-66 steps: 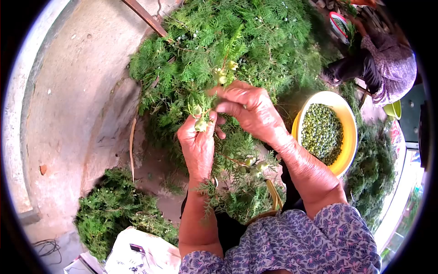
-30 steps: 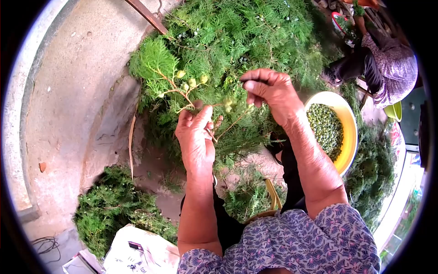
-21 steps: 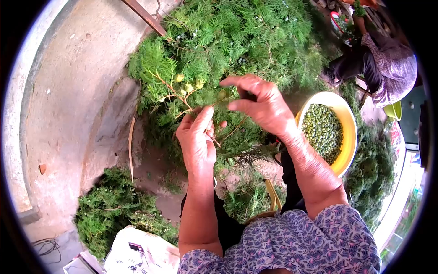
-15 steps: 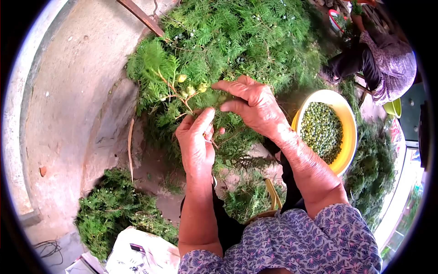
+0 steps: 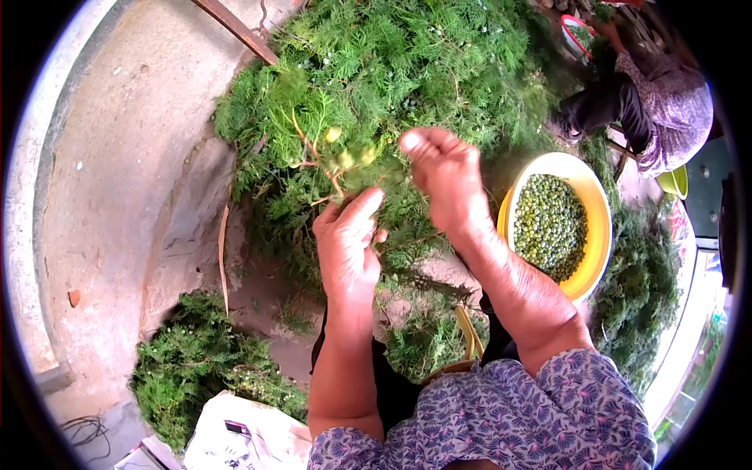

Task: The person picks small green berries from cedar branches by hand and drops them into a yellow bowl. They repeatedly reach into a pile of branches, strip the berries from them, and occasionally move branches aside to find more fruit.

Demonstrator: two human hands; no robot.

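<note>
My left hand [image 5: 348,243] pinches a conifer sprig [image 5: 311,150] between thumb and fingers. Several pale green cones [image 5: 345,159] sit on the sprig, slightly blurred. To the right of it, my right hand [image 5: 450,176] is raised with its fingers curled in and the thumb pressed against them. Whatever it may hold is hidden. Behind both hands rises a large heap of green conifer branches [image 5: 423,63]. A yellow bucket [image 5: 599,243] stands right of my right forearm, holding many small green cones [image 5: 548,223].
Another person [image 5: 674,110] in a patterned top sits at the upper right, near a red-rimmed basin [image 5: 565,35]. A smaller branch pile [image 5: 188,360] lies lower left, beside a white sack [image 5: 243,435]. A concrete wall [image 5: 117,180] runs along the left.
My right hand has moved right, away from the sprig, and its fingers have curled in. My left hand and the sprig have shifted slightly right.
</note>
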